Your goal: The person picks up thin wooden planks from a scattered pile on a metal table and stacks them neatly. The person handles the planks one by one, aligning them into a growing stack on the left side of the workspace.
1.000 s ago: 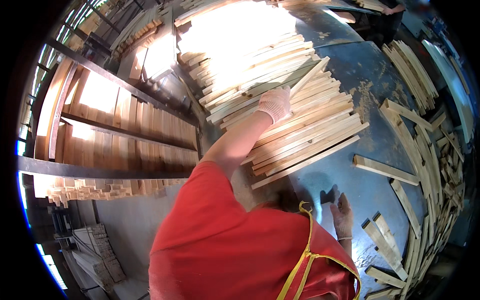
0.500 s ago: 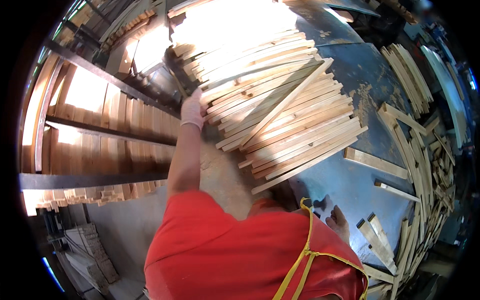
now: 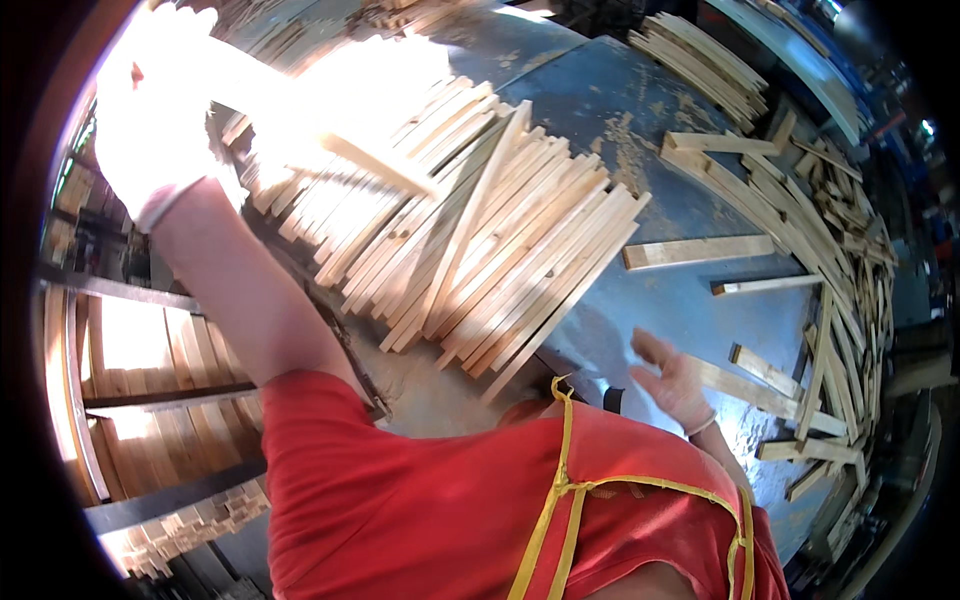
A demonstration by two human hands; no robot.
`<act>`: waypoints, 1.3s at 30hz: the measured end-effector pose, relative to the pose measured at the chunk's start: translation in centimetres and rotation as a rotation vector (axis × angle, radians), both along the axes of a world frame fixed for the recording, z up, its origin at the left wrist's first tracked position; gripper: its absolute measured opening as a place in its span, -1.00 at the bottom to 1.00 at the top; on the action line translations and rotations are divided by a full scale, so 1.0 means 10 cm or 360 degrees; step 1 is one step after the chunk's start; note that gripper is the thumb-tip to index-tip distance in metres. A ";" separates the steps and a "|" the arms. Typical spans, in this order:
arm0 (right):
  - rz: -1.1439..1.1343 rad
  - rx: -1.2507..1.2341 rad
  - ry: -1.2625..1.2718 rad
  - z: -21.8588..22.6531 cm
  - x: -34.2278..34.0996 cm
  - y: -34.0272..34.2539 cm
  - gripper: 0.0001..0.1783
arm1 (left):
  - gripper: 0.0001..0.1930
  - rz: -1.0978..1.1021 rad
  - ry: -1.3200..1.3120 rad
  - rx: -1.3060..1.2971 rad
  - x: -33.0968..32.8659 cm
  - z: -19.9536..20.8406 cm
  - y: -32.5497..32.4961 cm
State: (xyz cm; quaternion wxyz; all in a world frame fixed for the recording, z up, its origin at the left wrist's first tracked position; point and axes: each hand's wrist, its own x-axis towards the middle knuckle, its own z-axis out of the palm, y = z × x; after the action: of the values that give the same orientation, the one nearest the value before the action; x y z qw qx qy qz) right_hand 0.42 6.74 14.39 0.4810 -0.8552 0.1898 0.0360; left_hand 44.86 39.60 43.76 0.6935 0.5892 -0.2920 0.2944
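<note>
- Holding: left hand (image 3: 157,120), at far left, pale cuff at wrist, grip clamped on one end of a wooden stick; finger detail washed out by glare.
- Held stick (image 3: 383,166): slanting from the left hand toward the right, over the far left part of the row; slightly blurred; contact with the row cannot be told.
- Right hand (image 3: 672,386): near right, over the tabletop, fingers apart, nothing in the grip; pale cuff at wrist.
- Tabletop (image 3: 575,100): blue, worn, sawdust (image 3: 622,140) scattered right of the row.
- Row of sticks (image 3: 560,225): centre, pale wood, laid side by side, near ends uneven; far left portion bleached by bright light.
- Cross stick (image 3: 476,212): one, lying aslant on top of the row.
- Thick stick (image 3: 700,252): one, right of the row, lying apart from it.
- Angled stick (image 3: 770,396): one, just right of the right hand.
- Heap of sticks (image 3: 850,215): right side, jumbled.
- Stack of sticks (image 3: 700,68): far right, bundled roughly parallel.
- Rack (image 3: 165,403): left, dark bars, filled with boards (image 3: 190,440).
- Shirt (image 3: 400,505): red, near, with yellow straps (image 3: 562,450).
</note>
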 end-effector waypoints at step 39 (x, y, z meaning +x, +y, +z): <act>-0.0881 0.0888 0.0334 -0.55 -0.88 -0.88 0.00 | -0.34 0.0830 0.0245 0.2779 0.04 -3.30 -1.00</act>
State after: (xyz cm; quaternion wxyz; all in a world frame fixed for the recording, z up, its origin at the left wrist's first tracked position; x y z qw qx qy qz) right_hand -8.39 -2.03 8.91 0.6641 -0.6001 0.4439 0.0424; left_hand 45.26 29.60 10.78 -0.0694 0.9697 -0.2216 0.0763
